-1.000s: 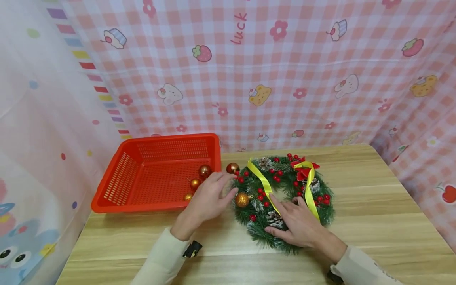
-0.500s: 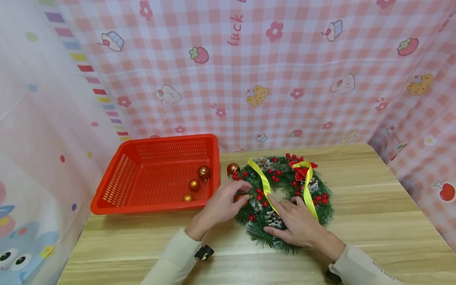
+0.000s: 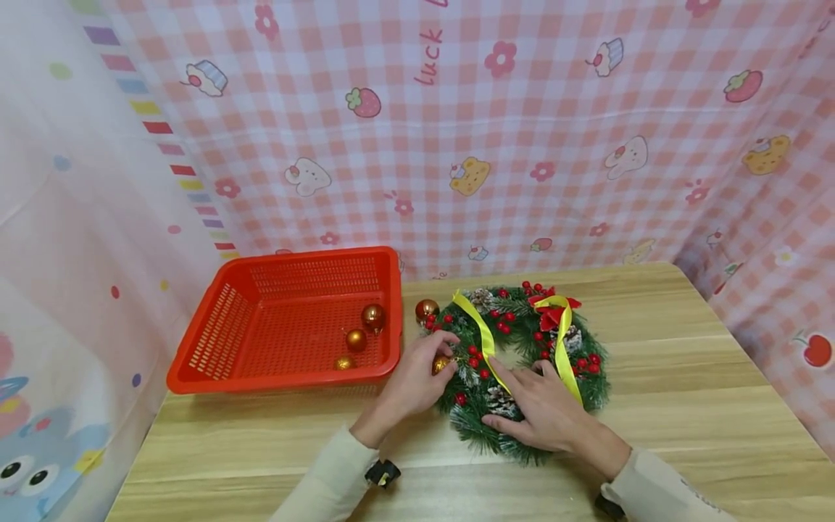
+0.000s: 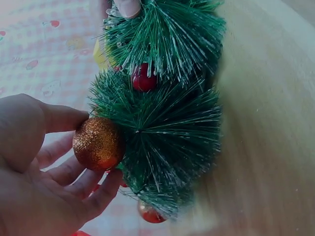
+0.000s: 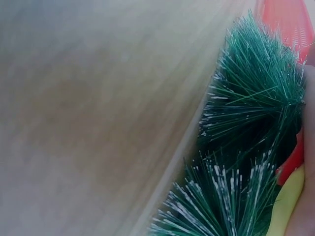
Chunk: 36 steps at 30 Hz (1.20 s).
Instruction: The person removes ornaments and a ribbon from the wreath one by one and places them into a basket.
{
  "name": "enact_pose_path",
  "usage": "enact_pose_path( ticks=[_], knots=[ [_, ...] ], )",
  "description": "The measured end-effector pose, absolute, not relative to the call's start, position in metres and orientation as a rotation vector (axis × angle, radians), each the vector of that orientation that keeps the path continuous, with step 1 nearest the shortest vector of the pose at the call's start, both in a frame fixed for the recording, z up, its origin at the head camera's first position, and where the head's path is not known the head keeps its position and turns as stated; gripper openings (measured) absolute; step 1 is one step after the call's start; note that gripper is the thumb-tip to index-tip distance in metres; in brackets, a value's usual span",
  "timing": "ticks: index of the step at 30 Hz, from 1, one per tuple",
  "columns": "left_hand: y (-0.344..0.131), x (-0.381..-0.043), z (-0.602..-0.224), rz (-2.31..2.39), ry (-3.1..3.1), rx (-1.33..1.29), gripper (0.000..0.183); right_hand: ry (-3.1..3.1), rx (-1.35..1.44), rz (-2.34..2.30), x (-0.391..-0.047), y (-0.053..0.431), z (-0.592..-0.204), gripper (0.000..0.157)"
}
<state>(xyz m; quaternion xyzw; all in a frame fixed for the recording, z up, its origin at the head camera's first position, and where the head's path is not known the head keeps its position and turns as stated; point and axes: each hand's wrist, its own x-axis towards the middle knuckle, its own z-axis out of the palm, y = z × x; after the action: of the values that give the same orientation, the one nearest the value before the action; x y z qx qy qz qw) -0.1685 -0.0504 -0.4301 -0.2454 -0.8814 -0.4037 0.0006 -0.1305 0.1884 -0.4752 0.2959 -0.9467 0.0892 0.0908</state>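
Observation:
A green wreath (image 3: 466, 424) with red berries, pine cones and a red flower lies on the table. At its left side my left hand (image 3: 414, 377) pinches a glittery gold bauble (image 4: 100, 142); the thumb is on one side and the fingertips reach round the other. The bauble sits against the pine needles in the left wrist view. My right hand (image 3: 551, 409) rests on the front of the wreath, index finger stretched along a yellow ribbon (image 3: 478, 322) and thumb spread near a pine cone (image 3: 501, 400). A second stretch of yellow ribbon (image 3: 565, 351) runs down the right side.
A red plastic basket (image 3: 283, 380) stands to the left, with several baubles in its right part, among them a shiny copper bauble (image 3: 373, 317). Another copper bauble (image 3: 427, 310) touches the wreath's upper left. A checked curtain (image 3: 417, 145) hangs behind the wooden table (image 3: 704, 406).
My left hand has moved right from beside the basket to the wreath's left side and taken hold of the glittery bauble there. The right hand has stayed in place on the wreath.

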Motion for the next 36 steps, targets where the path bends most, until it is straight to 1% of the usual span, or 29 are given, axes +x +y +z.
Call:
enact_pose_path(
  ticks=[13, 36],
  knots=[
    [-0.045, -0.168, -0.434, -1.452, -2.652, -0.615, 0.03, -2.816, 0.876, 0.267, -0.131, 0.189, -0.476, 0.088],
    [-0.031, -0.184, -0.426, -1.3, -2.646, -0.657, 0.027, -2.794, 0.884, 0.292, -0.13, 0.189, -0.477, 0.085]
  ],
)
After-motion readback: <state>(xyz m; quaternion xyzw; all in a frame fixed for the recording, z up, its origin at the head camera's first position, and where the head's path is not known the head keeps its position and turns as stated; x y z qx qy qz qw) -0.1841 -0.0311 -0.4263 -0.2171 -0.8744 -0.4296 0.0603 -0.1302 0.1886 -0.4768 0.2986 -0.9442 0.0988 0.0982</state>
